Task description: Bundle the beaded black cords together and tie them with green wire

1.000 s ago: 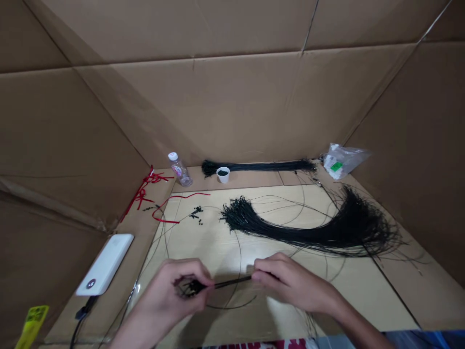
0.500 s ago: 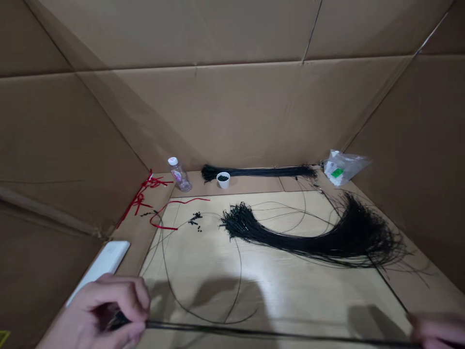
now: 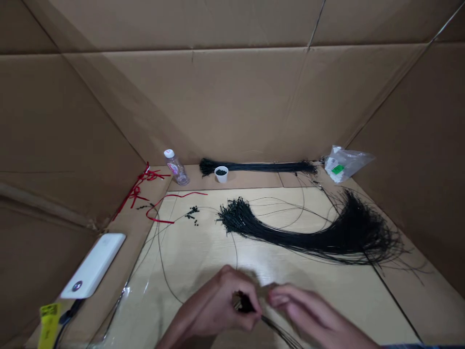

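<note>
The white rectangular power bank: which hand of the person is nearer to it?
Left. The left hand is right of the white power bank, closer to it; the right hand is farther right.

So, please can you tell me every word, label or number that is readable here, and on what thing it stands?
No text can be read clearly.
Yellow tag: printed marks, too blurred to read.
Green label on the plastic bag: too small to read.
Bottle label: too small to read.
Power bank: one round mark, nothing readable.
</note>
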Demonstrator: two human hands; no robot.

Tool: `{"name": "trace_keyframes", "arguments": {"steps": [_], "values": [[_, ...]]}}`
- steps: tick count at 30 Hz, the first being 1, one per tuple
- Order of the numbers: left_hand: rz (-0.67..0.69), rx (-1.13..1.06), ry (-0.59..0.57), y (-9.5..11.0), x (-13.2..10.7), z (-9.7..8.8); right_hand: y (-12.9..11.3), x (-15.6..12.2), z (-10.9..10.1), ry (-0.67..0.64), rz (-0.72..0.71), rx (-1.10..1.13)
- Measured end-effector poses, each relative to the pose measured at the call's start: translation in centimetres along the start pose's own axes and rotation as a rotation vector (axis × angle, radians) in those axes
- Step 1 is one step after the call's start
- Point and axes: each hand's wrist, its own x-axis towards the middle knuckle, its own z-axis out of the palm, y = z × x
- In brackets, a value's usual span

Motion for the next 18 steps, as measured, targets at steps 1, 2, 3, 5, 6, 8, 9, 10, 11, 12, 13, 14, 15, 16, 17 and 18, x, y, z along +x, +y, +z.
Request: {"name": "trace_keyframes", "arguments": {"steps": [1,2,3,5,6,8,9,10,11,12,13,14,15,16,17,18], "values": [[0.024,-0.003,0.028,-0.2,0.5,0.0,-0.3,1.4,1.8,-0.094,0.011,0.096],[0.046,-0.007,0.056,-0.4,0.9,-0.2,-0.6,2.6,3.3,-0.161,0.052,0.169],[0.062,-0.012,0.079,-0.7,1.1,-0.6,-0.7,3.5,4.4,-0.174,0.100,0.228],[0.088,-0.028,0.092,-1.5,1.3,-1.4,-0.8,4.6,5.3,-0.179,0.140,0.284],[0.108,-0.028,0.081,-2.0,1.5,-1.7,-0.8,4.9,5.2,-0.173,0.142,0.294],[0.195,0.059,0.087,-2.9,1.9,-2.2,-0.6,5.1,4.4,-0.171,0.129,0.315],[0.250,0.139,0.115,-3.4,2.3,-2.4,-0.5,5.1,4.0,-0.162,0.140,0.343],[0.300,0.231,0.159,-3.9,2.7,-2.5,-0.4,5.1,3.5,-0.143,0.164,0.386],[0.334,0.322,0.215,-4.4,3.2,-2.7,-0.2,5.1,3.1,-0.108,0.195,0.442],[0.350,0.401,0.274,-4.9,3.7,-2.8,0.0,5.1,2.7,-0.069,0.226,0.499],[0.352,0.468,0.322,-5.4,4.2,-3.0,0.2,5.0,2.4,-0.028,0.249,0.547],[0.349,0.529,0.353,-5.8,4.7,-3.3,0.5,5.1,2.2,0.008,0.260,0.583],[0.353,0.602,0.371,-6.3,5.3,-3.5,0.8,5.1,2.1,0.042,0.261,0.607],[0.363,0.678,0.373,-6.7,5.8,-3.7,1.1,5.1,2.0,0.081,0.258,0.624],[0.377,0.751,0.365,-7.1,6.2,-3.9,1.4,5.2,2.0,0.119,0.254,0.635],[0.393,0.819,0.350,-7.4,6.6,-4.1,1.7,5.4,2.0,0.155,0.253,0.639]]}}
